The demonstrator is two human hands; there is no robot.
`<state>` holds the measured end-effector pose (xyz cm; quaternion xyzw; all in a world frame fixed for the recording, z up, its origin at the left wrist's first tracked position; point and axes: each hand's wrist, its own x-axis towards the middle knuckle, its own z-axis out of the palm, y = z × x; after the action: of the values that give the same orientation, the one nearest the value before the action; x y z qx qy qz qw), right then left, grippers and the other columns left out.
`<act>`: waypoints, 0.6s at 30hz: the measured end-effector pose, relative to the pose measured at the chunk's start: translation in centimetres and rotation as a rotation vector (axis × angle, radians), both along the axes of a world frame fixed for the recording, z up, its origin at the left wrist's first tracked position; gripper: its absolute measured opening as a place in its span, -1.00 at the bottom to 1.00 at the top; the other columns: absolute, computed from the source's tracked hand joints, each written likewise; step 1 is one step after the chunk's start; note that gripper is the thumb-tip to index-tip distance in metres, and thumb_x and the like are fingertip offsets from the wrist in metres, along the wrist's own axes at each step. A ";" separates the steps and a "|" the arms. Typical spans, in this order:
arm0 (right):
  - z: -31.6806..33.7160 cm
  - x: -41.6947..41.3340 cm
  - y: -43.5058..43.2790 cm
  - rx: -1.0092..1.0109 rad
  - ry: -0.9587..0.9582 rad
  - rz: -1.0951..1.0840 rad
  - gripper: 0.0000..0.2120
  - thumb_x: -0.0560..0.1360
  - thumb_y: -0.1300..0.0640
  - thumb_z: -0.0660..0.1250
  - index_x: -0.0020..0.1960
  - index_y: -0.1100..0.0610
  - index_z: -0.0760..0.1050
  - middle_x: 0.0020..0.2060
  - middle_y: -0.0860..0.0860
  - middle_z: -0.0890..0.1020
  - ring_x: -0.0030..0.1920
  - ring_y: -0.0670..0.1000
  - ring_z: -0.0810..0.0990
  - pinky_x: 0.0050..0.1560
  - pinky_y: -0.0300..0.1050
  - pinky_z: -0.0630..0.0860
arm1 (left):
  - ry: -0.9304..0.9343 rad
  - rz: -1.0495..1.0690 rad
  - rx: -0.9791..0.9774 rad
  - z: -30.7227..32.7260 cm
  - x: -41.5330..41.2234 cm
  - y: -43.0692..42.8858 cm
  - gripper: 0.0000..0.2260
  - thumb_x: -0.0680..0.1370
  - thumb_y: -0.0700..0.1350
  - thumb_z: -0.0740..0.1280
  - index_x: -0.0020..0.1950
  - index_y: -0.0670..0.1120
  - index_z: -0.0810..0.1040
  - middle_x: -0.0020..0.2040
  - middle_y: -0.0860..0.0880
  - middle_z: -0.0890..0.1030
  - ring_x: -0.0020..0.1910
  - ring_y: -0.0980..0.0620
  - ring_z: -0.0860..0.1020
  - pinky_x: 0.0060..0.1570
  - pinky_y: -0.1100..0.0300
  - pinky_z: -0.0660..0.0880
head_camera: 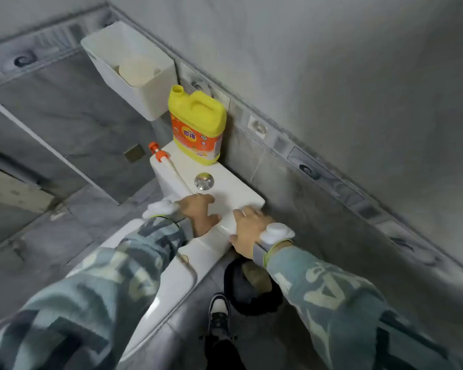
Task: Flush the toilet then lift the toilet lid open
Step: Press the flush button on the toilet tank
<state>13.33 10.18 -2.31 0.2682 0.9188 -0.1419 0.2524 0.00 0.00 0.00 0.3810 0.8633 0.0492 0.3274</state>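
The white toilet tank [235, 194] stands against the tiled wall, with a round chrome flush button [204, 180] in its top. My left hand [199, 213] lies flat on the tank top just in front of the button; its fingertips stop short of it. My right hand [247, 229] is draped over the tank's near right corner, fingers spread on top and thumb down the side. The closed toilet lid [183, 276] shows below, largely covered by my left sleeve. Neither hand holds anything.
A yellow detergent jug [198, 129] stands on the tank's far end, beside a white tube with an orange tip [158, 154]. A white wall box [134, 70] hangs behind. A black floor bin [251, 289] and my shoe [219, 313] are right of the bowl.
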 end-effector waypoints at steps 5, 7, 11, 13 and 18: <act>-2.8 -3.3 3.3 -0.048 -0.064 0.104 -0.28 0.50 -0.09 0.30 0.55 0.06 0.08 0.48 0.17 0.18 0.44 0.22 0.22 0.34 0.12 0.31 | 0.113 -0.051 -0.143 -4.9 -3.8 4.6 -0.32 0.34 0.33 0.15 0.42 0.10 0.32 0.42 -0.08 0.47 0.32 -0.23 0.47 0.27 -0.18 0.43; -3.3 -3.9 3.2 -0.027 -0.086 0.102 -0.43 0.51 -0.02 0.30 0.44 0.09 0.21 0.40 0.18 0.26 0.36 0.23 0.30 0.26 0.12 0.38 | 0.137 -0.103 -0.179 -6.2 -4.8 5.2 -0.27 0.33 0.35 0.15 0.46 0.09 0.25 0.45 -0.06 0.42 0.36 -0.22 0.41 0.31 -0.19 0.39; -3.6 -4.2 2.8 0.061 -0.051 0.135 -0.61 0.54 0.07 0.26 0.33 0.14 0.31 0.33 0.20 0.34 0.27 0.20 0.41 0.11 0.06 0.44 | 0.156 -0.147 -0.163 -7.3 -5.3 5.2 -0.17 0.37 0.39 0.15 0.55 0.05 0.08 0.58 -0.02 0.23 0.54 -0.18 0.18 0.52 -0.14 0.11; -3.8 -4.5 3.0 0.067 -0.040 0.135 -0.63 0.56 0.07 0.26 0.33 0.14 0.33 0.33 0.20 0.36 0.25 0.20 0.44 0.09 0.05 0.45 | 0.153 -0.154 -0.159 -7.7 -5.3 5.3 -0.13 0.34 0.42 0.13 0.56 0.05 0.04 0.60 -0.03 0.19 0.58 -0.20 0.09 0.55 -0.15 0.01; -4.0 -6.0 3.5 0.016 -0.100 0.138 -0.65 0.57 0.04 0.28 0.30 0.17 0.41 0.28 0.20 0.42 0.19 0.21 0.52 0.11 0.06 0.53 | 0.153 -0.166 -0.251 -7.9 -5.5 6.2 -0.08 0.33 0.47 0.15 0.57 0.09 -0.06 0.62 -0.07 0.12 0.60 -0.23 -0.03 0.56 -0.16 -0.09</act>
<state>7.30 13.70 -6.27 0.2132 0.9224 -0.1031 0.3050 -5.52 6.16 -7.90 0.4097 0.8505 -0.1155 0.3089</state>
